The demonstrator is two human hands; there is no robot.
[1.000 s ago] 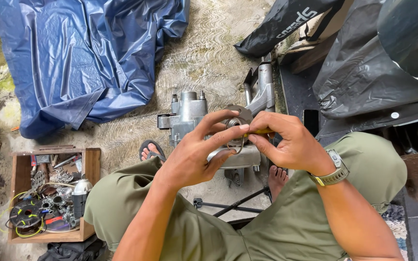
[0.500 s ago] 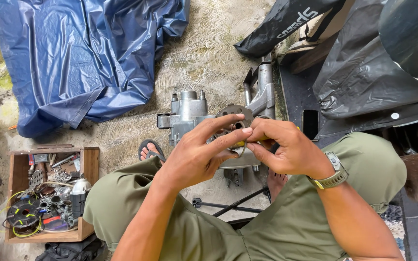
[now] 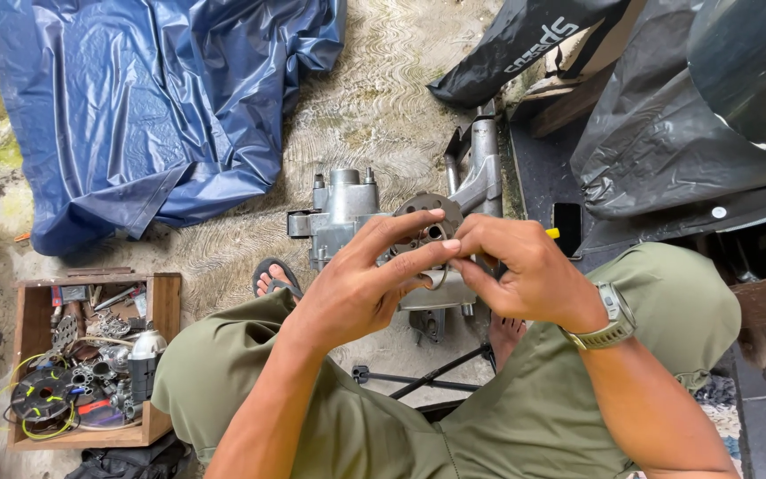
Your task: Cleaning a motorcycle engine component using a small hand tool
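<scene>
Bare, swirl-marked concrete floor point(image 3: 374, 106) spreads beneath a seated person in olive trousers, seen from above. Both hands meet over a grey metal engine casing point(image 3: 347, 213) that stands on the floor just in front of the knees. The left hand point(image 3: 361, 288) and the right hand point(image 3: 520, 266) together pinch a small dark round toothed part point(image 3: 427, 222), held above the casing with its centre hole showing; the left fingers point(image 3: 410, 226) curl over its near edge, while the right fingers close on its right side. A grey wristwatch point(image 3: 605, 324) sits on the right wrist, and something yellow point(image 3: 551, 233) peeks out past the right hand's knuckles. A sandalled foot point(image 3: 272, 279) rests just left of the casing. Crumpled blue plastic sheeting point(image 3: 152, 98) covers the floor at upper left, well apart from the hands. At lower left a wooden box point(image 3: 166, 302) holds mixed tools and wire. Black plastic sheeting point(image 3: 667, 133) drapes over objects at upper right, beside a dark bag point(image 3: 507, 44).
</scene>
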